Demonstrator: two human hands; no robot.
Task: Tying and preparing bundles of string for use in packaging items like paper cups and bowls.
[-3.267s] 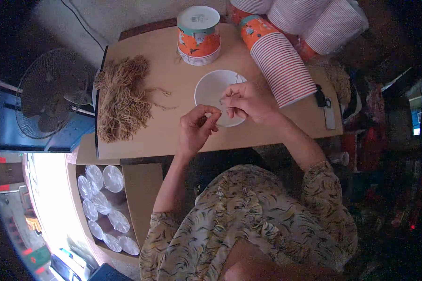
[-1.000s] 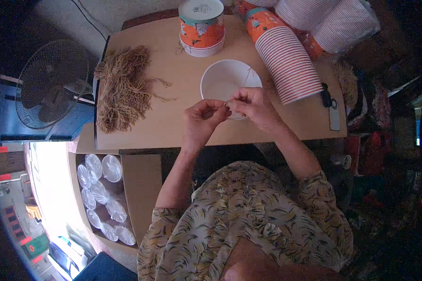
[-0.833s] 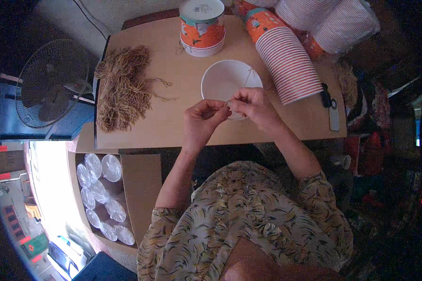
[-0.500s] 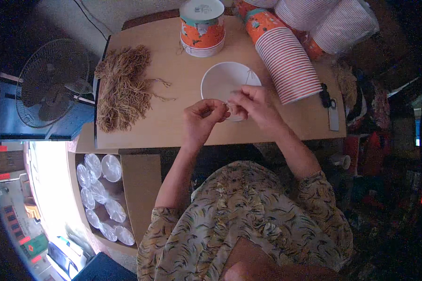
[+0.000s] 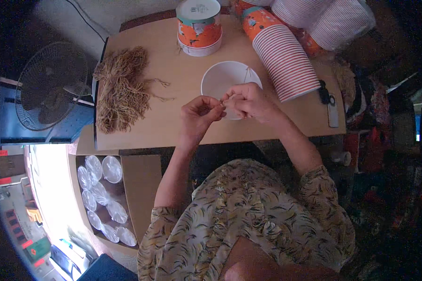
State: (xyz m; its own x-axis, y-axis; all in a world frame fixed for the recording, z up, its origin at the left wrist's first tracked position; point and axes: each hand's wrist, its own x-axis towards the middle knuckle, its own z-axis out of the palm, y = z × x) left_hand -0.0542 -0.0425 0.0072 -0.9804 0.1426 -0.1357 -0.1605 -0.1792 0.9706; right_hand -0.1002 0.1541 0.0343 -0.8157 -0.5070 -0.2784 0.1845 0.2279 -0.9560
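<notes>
Your right hand (image 5: 251, 102) lowers its fingers, slightly raised half a second ago, to your left hand's (image 5: 201, 116); fingertip work appears to continue. Both sets are pinched together; any held cord end is indiscernible. Thin cord (image 5: 248, 74) hangs inside the far right wall of the open white tub (image 5: 215, 79) on the bench (image 5: 173, 129). The near-left carton (image 5: 143, 187) contains plastic-wrapped round items (image 5: 112, 169).

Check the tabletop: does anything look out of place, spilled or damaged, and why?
Nothing looks spilled or damaged. Slightly untidy: the brown string bundle at the left of the table has loose ends straggling rightward. The striped cup stack lies on its side, unlike the standing orange stack.
</notes>
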